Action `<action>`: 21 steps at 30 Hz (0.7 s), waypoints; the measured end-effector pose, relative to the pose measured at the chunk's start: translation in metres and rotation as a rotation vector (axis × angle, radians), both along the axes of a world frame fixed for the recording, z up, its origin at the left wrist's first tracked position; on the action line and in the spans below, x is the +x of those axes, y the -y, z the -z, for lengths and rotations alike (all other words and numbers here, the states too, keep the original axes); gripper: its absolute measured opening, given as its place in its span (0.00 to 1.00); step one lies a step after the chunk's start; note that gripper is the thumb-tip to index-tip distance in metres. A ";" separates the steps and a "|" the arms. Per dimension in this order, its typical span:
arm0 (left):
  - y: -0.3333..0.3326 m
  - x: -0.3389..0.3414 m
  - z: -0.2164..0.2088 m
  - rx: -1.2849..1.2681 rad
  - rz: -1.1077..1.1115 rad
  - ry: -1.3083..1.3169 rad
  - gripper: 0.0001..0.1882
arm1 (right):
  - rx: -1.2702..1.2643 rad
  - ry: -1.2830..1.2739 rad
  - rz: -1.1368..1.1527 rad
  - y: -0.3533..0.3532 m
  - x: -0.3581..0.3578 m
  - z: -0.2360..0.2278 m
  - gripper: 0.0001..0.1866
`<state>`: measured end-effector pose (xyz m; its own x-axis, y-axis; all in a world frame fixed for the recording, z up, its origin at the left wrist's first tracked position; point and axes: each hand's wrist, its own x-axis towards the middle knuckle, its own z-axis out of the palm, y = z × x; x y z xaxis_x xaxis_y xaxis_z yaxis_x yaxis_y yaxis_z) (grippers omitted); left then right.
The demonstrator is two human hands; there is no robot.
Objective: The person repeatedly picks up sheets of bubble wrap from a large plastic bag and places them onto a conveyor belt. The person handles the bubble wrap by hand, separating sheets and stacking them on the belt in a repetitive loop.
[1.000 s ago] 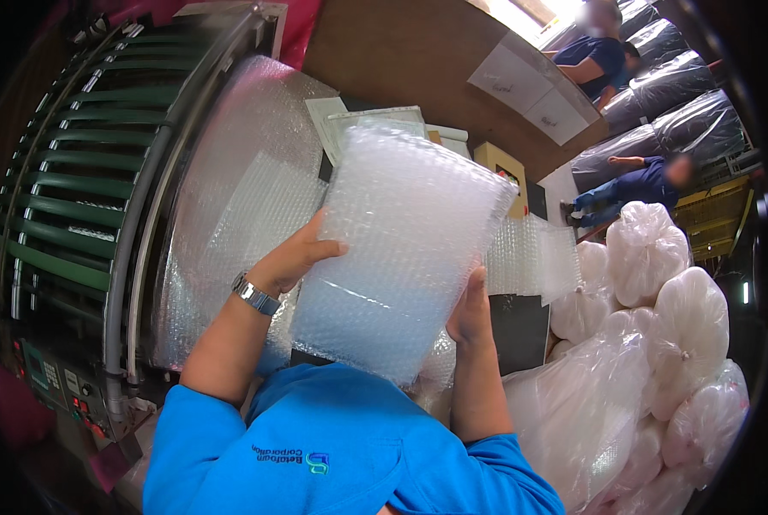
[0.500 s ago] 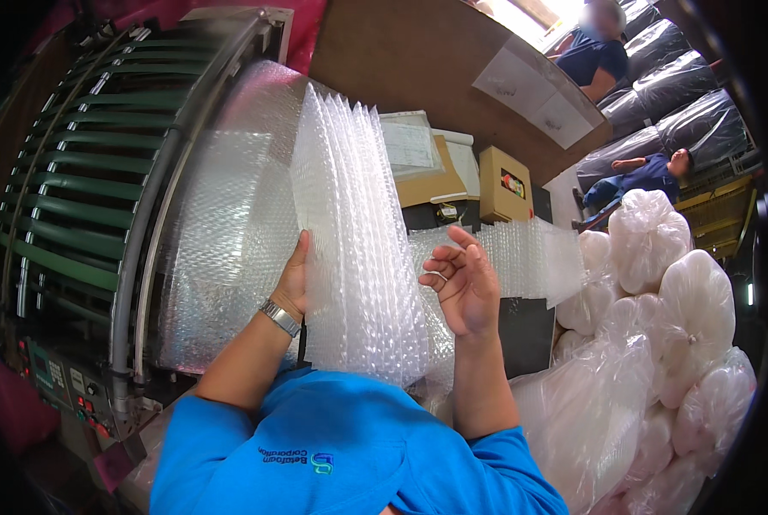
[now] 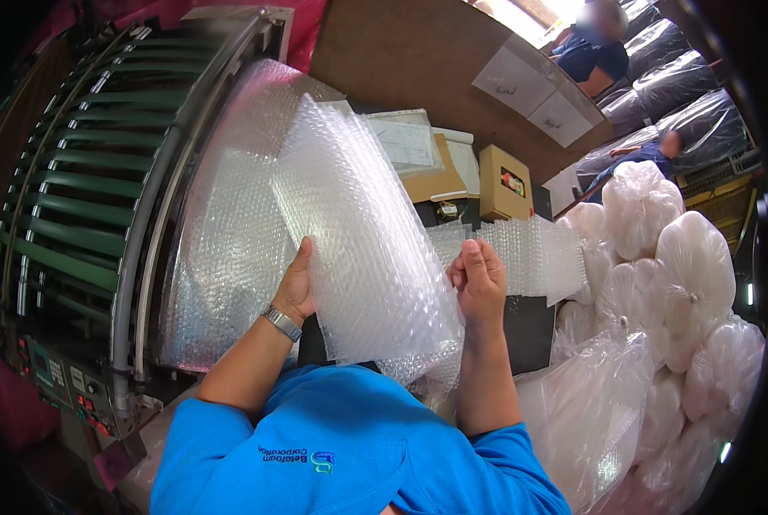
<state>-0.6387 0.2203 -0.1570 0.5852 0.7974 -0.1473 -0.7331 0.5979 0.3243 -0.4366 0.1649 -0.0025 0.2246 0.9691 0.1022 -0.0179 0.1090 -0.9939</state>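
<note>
Bubble wrap (image 3: 367, 223) — edge in left fingers (image 3: 303, 260)

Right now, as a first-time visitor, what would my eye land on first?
Probably the glossy bubble wrap in the middle, its left edge in the left hand, with the right hand curled by its right edge. Next, the machine with green bands at left and the heap of puffy, pale plastic bags at right.

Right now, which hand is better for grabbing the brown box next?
Probably the right hand: it is closer to the brown box. The left hand is farther away and grips the bubble wrap. I can't tell if the right holds anything.
</note>
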 end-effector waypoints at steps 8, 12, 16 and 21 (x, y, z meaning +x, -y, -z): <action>0.026 0.006 -0.008 -0.066 -0.034 0.037 0.39 | 0.062 -0.134 -0.028 0.036 0.017 0.018 0.10; 0.037 0.006 -0.007 -0.064 -0.013 0.054 0.39 | 0.103 -0.238 -0.014 0.056 0.010 0.017 0.09; 0.050 0.006 -0.004 -0.061 0.008 0.016 0.39 | 0.161 0.114 0.009 0.072 -0.006 0.017 0.11; 0.071 0.005 -0.005 -0.045 0.022 0.019 0.39 | 0.176 0.071 0.119 0.094 -0.006 0.022 0.13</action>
